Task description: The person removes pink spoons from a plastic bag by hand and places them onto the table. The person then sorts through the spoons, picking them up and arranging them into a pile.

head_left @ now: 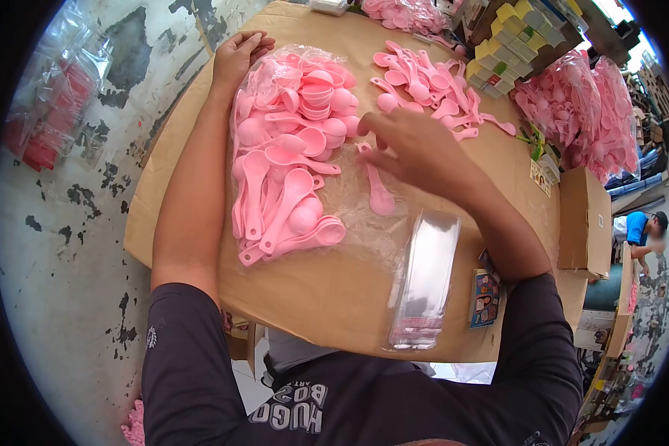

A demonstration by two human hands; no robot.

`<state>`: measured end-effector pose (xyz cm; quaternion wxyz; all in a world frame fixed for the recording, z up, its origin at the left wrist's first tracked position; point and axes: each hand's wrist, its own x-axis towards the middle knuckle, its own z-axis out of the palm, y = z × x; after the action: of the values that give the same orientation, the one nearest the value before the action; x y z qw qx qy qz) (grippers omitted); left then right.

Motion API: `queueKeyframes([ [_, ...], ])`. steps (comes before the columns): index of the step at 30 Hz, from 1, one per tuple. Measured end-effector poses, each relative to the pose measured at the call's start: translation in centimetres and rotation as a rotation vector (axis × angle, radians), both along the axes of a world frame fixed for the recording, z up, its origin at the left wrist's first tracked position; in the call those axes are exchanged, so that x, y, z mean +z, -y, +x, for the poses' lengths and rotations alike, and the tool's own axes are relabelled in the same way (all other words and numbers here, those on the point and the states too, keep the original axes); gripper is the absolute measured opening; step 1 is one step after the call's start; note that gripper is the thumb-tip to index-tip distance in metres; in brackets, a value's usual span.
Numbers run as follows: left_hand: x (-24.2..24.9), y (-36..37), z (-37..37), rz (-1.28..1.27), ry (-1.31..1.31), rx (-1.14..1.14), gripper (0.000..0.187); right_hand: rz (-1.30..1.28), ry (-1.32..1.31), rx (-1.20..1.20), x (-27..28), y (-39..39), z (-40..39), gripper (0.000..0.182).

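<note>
Pink plastic measuring spoons (293, 193) lie heaped on and in a clear plastic bag (245, 97) spread over the table. My left hand (239, 58) is at the bag's far left corner with fingers curled; whether they grip the film is hidden. My right hand (416, 152) hovers right of the heap, thumb and index finger apart. Just by those fingertips is the handle end of a single pink spoon (380, 197), bowl toward me. Beyond my right hand lies a looser pile of pink spoons (431, 82).
A stack of clear plastic sleeves (424, 279) lies near the table's front edge, beside a printed card (485, 299). Yellow-and-white boxes (509, 48), bagged pink spoons (583, 111) and a cardboard box (583, 223) line the right side. A person (638, 230) is farther right.
</note>
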<state>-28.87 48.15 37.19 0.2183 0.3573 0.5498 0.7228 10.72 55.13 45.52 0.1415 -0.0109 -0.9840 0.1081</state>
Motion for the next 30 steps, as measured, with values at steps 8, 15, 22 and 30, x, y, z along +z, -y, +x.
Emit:
queueKeyframes([
  [8, 0.2, -0.1, 0.3, 0.012, -0.028, 0.010, 0.030, -0.207, 0.104, 0.076, -0.8, 0.9, 0.1, 0.043],
  [15, 0.1, -0.1, 0.4, 0.000, -0.032, 0.027, 0.030, -0.418, 0.032, 0.277, -1.3, 2.4, -1.1, 0.044],
  [22, 0.0, -0.1, 0.4, -0.006, -0.051, 0.029, 0.030, -0.342, -0.042, 0.269, -3.2, 4.0, -1.3, 0.043],
  [30, 0.0, -0.1, 0.1, -0.008, -0.053, 0.017, 0.030, -0.394, 0.076, 0.254, -0.7, 1.7, -0.7, 0.028],
])
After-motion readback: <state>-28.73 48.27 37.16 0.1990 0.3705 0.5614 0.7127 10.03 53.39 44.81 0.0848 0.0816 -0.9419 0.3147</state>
